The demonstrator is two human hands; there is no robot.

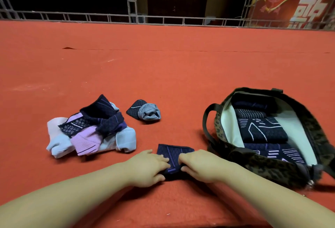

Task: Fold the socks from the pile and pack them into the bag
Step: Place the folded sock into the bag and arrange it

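A dark navy sock [174,152] with purple stripes lies flat on the red cloth in front of me. My left hand [148,168] grips its near left edge. My right hand [198,166] grips its near right edge. Left of them sits the pile of socks [90,131] in navy, pink and pale blue. A lone navy and grey sock [145,112] lies behind the hands. The open leopard-print bag [268,169] stands at the right, with several folded navy socks [261,129] stacked inside.
The red cloth surface [163,68] stretches far back to a metal truss railing [126,18]. A red banner [293,6] hangs at the back right. The bag's dark handle [208,117] loops toward the middle.
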